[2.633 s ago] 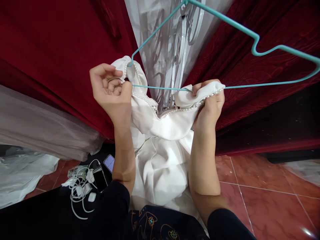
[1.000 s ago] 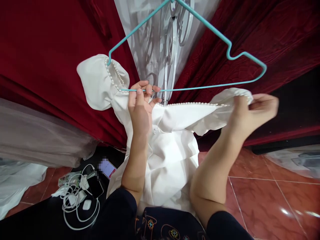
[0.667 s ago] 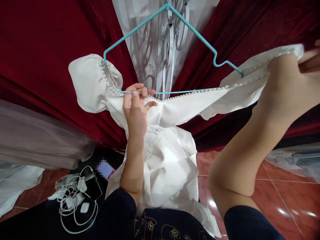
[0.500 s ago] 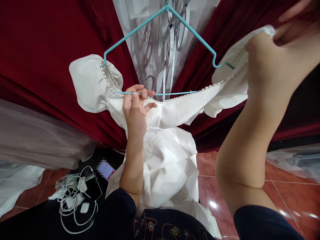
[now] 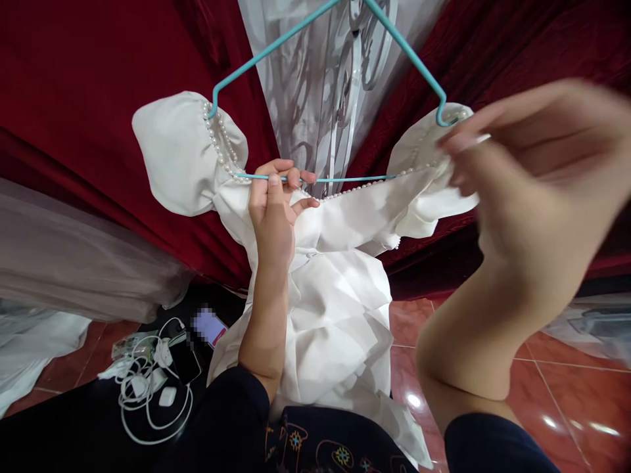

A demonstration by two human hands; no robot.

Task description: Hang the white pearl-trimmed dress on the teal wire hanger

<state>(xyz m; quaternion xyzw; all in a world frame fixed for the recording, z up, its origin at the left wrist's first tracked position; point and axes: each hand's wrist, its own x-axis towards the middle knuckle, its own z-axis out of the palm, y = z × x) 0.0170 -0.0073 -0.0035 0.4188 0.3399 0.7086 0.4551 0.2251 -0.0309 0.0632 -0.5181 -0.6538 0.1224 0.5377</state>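
A white dress [image 5: 340,289] with a pearl-trimmed neckline and puffed sleeves hangs from a light blue hanger [image 5: 407,49]. My left hand [image 5: 276,207] is closed around the hanger's lower bar, thumb in front, at the dress's neckline. The left puff sleeve [image 5: 170,154] sits over the hanger's left end. At the opposite end, my right hand [image 5: 532,164] is blurred, its fingers pinched together at the edge of the right puff sleeve [image 5: 421,138]. The hanger's right tip reaches into that sleeve's opening. Part of the sleeve is hidden behind my fingers.
Dark red curtains [image 5: 123,59] hang on both sides, with sheer white fabric [image 5: 296,85] between them. Tangled white cables [image 5: 135,394], a dark phone [image 5: 186,362] and a lit screen [image 5: 210,326] lie on a black surface at lower left. Red tiles [image 5: 409,348] cover the floor.
My right hand has moved down and left, bringing the right sleeve inward to the hanger's end. The hanger has shifted slightly up and right; my left hand keeps its hold.
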